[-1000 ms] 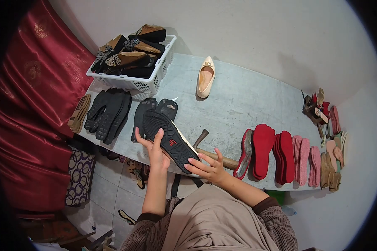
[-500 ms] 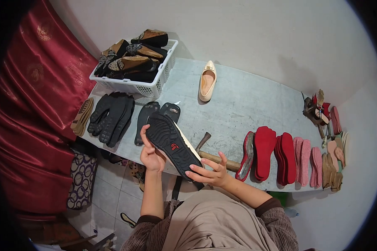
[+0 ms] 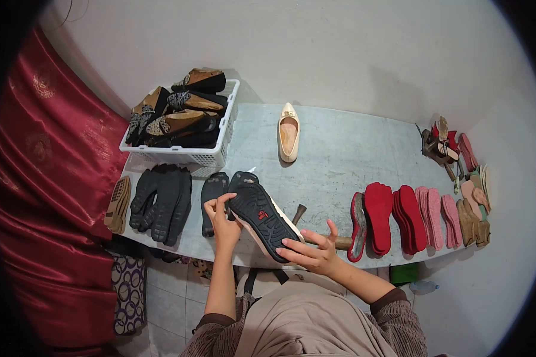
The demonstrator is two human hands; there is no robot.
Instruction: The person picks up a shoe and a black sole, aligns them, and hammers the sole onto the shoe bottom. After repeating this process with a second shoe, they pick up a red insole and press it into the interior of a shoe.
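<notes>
Black ridged outsole with cream edging slants between left hand and right hand

The outsole is held up above the near edge of the pale blue-grey table, tread facing up, a small red mark at its middle. Its long axis runs from far left to near right. The left hand grips the left long edge toward the far end; the right hand has the near-right end, fingertips laid across the tread, one finger raised clear. Both grips are closed around the piece, the right hand nearer its near tip, the left hand nearer its far part.

Just right of the outsole, a wooden-handled hammer lies partly behind the right hand. Farther right stand flat red shoe-shaped soles. To the left is a cluster of dark moulded soles. On the far side, a cream pointed flat shoe sits right of a white plastic basket filled with dark shoes.
</notes>
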